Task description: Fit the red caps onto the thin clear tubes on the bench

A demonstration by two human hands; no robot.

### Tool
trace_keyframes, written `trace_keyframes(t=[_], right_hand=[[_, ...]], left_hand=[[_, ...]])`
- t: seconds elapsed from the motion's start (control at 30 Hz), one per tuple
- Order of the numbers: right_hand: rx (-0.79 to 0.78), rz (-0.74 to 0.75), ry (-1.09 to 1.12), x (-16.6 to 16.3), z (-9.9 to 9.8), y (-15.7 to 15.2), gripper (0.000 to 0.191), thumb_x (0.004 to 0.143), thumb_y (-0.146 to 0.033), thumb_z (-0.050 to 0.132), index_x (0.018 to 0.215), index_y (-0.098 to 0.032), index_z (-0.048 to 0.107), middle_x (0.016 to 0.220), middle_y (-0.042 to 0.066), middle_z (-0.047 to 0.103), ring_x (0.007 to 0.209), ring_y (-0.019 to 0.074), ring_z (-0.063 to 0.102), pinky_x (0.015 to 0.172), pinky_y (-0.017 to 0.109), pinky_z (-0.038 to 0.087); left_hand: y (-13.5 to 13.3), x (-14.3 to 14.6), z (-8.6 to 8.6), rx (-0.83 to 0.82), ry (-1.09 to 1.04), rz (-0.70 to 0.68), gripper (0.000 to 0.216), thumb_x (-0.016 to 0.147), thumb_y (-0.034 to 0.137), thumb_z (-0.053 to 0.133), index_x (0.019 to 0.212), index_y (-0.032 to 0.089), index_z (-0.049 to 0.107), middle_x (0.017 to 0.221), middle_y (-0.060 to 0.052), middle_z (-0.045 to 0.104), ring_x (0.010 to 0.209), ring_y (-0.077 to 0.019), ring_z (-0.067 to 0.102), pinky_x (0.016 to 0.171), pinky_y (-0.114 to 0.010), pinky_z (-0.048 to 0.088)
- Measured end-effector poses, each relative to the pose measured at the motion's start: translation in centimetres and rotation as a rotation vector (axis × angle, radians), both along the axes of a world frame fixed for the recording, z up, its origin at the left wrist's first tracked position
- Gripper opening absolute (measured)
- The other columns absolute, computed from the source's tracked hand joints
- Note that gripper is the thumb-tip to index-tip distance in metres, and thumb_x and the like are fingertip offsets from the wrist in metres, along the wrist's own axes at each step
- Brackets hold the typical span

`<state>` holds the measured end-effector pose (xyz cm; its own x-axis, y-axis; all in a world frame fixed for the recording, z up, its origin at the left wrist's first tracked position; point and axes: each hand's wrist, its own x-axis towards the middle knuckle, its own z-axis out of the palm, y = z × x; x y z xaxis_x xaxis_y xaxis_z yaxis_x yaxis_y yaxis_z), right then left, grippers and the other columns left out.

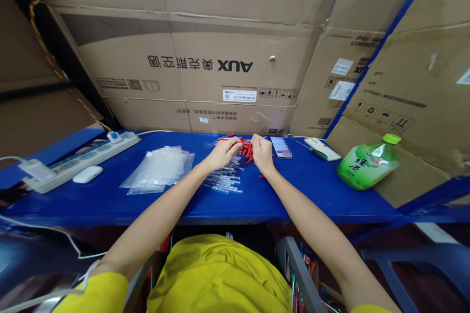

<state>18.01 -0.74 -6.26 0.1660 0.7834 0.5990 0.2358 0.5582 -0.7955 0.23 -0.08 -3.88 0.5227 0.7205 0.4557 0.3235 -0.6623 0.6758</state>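
The fingers (235, 145) of the left hand (224, 152) are curled down onto the red caps (246, 148) — can't tell if they're actually pinching one. The right hand (263, 152) is balled up at 3 o'clock of that pile, and its grip is hidden too. The clear tubes (226, 180) are fanned out at 6 o'clock of the left hand, mid-worktop (293, 190). The plastic bags (159, 168) sit at 9 o'clock, and the phone (281, 147) is at 1 o'clock of the right hand. The green bottle (367, 164) lies on its side — 3 o'clock.

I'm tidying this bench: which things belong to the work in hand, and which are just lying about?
In hand: left hand and right hand, both among the red caps; clear tubes; probably the plastic bags.
Lying about: power strip, earbud case, phone, green bottle.
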Motion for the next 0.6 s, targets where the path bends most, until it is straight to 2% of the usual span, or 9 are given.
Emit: trace_keyframes(t=[0.1, 0.23, 0.43, 0.6], right_hand=[[0.031, 0.083, -0.094, 0.3, 0.2, 0.0, 0.051, 0.101, -0.050, 0.050, 0.058, -0.024, 0.041, 0.063, -0.001, 0.044, 0.062, 0.0149, 0.040, 0.062, 0.028, 0.032], [0.068, 0.128, -0.201, 0.4, 0.4, -0.2, 0.052, 0.102, -0.048, 0.046, 0.056, -0.023, 0.043, 0.066, 0.000, 0.047, 0.062, 0.0142, 0.042, 0.064, 0.028, 0.032], [-0.027, 0.122, -0.162, -0.2, 0.0, 0.0, 0.048, 0.100, -0.054, 0.052, 0.064, -0.022, 0.053, 0.060, -0.003, 0.043, 0.062, 0.0141, 0.040, 0.061, 0.026, 0.030], [-0.142, 0.260, -0.008, -1.1, -0.4, 0.2, 0.060, 0.097, -0.065, 0.052, 0.055, -0.023, 0.040, 0.055, -0.003, 0.038, 0.056, 0.0128, 0.033, 0.056, 0.027, 0.029]], left_hand=[[-0.3, 0.0, 0.3, -0.043, -0.025, -0.026, 0.036, 0.106, 0.043, 0.040, 0.090, 0.017, 0.059, 0.074, 0.001, 0.056, 0.068, -0.0135, 0.049, 0.069, -0.025, 0.038], [-0.2, 0.0, 0.5, -0.014, 0.004, -0.038, 0.033, 0.104, 0.037, 0.040, 0.086, 0.016, 0.059, 0.079, -0.001, 0.060, 0.074, -0.0149, 0.052, 0.075, -0.027, 0.041], [0.7, 0.3, -0.6, 0.123, 0.020, 0.067, 0.017, 0.096, 0.023, 0.040, 0.088, 0.018, 0.055, 0.085, -0.003, 0.062, 0.079, -0.0168, 0.054, 0.079, -0.029, 0.041], [0.7, 0.7, -1.0, 0.182, 0.032, 0.093, 0.014, 0.093, 0.019, 0.038, 0.085, 0.020, 0.050, 0.084, -0.003, 0.061, 0.080, -0.0181, 0.052, 0.080, -0.031, 0.041]])
